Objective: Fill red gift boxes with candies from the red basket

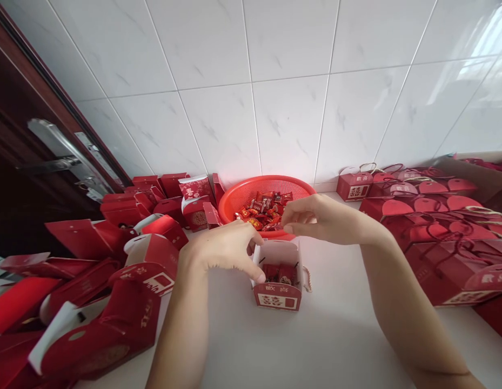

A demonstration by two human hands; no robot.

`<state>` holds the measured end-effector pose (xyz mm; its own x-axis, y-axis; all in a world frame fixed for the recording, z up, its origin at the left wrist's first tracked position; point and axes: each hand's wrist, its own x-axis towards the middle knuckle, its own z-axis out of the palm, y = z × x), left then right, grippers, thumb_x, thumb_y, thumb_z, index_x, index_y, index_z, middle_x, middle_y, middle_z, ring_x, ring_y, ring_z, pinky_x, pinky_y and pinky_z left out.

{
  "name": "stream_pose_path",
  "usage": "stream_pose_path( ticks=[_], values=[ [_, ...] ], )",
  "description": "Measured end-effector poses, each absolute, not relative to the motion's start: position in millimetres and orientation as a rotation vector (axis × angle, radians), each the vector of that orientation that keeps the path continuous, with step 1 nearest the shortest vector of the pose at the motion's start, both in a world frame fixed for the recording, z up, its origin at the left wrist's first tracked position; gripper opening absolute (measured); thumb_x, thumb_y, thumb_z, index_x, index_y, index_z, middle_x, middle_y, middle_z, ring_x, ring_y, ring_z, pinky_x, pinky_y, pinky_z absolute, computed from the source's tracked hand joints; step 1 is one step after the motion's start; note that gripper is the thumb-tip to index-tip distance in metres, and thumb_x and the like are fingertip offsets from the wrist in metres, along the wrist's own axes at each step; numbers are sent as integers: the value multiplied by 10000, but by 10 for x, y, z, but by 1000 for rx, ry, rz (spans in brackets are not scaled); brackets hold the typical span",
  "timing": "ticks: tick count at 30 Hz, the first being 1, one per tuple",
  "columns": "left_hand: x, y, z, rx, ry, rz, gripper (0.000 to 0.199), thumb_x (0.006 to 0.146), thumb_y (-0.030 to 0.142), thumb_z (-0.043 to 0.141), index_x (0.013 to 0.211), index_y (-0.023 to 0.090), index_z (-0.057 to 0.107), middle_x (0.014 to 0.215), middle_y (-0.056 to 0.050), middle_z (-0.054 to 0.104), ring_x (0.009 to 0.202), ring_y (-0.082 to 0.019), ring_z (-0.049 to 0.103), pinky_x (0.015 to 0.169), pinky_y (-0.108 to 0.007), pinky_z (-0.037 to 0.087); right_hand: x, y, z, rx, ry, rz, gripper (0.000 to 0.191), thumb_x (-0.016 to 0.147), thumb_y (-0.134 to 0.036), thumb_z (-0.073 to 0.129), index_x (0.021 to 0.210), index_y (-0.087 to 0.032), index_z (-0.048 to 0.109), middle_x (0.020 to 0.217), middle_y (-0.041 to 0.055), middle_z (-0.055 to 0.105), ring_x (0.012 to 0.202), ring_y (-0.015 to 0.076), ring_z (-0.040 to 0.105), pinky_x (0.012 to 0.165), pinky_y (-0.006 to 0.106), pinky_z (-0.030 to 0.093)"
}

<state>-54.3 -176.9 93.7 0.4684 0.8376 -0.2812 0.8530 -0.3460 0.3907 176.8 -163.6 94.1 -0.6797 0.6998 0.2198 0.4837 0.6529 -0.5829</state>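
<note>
A small red and white paper candy box [276,300] stands with its top flaps up on the white table. Red-wrapped candies [286,274] lie inside it, and a beaded handle [308,279] hangs at its right side. My left hand [226,249] grips the box's left side, thumb over the front edge and fingers at the back. Behind and above the box, my right hand [315,219] hovers by the front rim of an orange-red plastic basket [230,202]. Its fingers are curled together; whatever is in them is hidden. Wrapped candies [267,205] fill the basket's bottom.
Many opened red boxes [137,335] crowd the table's left side. Closed red boxes with cord handles [433,270] stand in rows at the right, near a cardboard carton [481,175]. A tiled wall [291,119] rises behind; a dark door with a metal handle [60,162] is at left.
</note>
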Motion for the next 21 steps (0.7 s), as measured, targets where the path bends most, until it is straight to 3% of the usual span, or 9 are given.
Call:
stream_pose_path(
  ticks=[3, 8, 14, 21],
  values=[
    [-527, -1766, 945, 2260, 1381, -165, 360, 615, 443, 779, 564, 212, 508, 539, 56, 470, 507, -128, 425, 451, -285, 240, 1820, -1659, 964, -934, -2579, 706, 161, 888, -235, 584, 820, -172, 716, 806, 24, 712, 720, 145, 611, 641, 252, 437],
    [-470, -1783, 956, 2272, 1422, -210, 356, 599, 482, 791, 815, 221, 683, 667, 33, 588, 617, -170, 545, 486, -263, 321, 1763, -1650, 921, -1129, -2810, 699, 217, 869, -181, 576, 955, -207, 773, 903, 49, 729, 825, 185, 642, 697, 268, 440],
    [-375, -1798, 932, 2325, 1389, -168, 633, 562, 475, 816, 1150, 265, 711, 854, -6, 655, 814, -230, 621, 538, -242, 378, 1698, -1580, 859, -1323, -2853, 672, 445, 820, -401, 690, 1221, -207, 695, 1024, 81, 709, 964, 254, 629, 726, 297, 440],
    [-308, -1745, 876, 2333, 1240, -193, 392, 635, 464, 789, 949, 234, 736, 724, 11, 662, 677, -196, 612, 489, -251, 356, 1743, -1496, 868, -1127, -2919, 810, 542, 760, -377, 763, 1264, -204, 663, 1120, 75, 700, 998, 248, 629, 784, 298, 453]
  ],
)
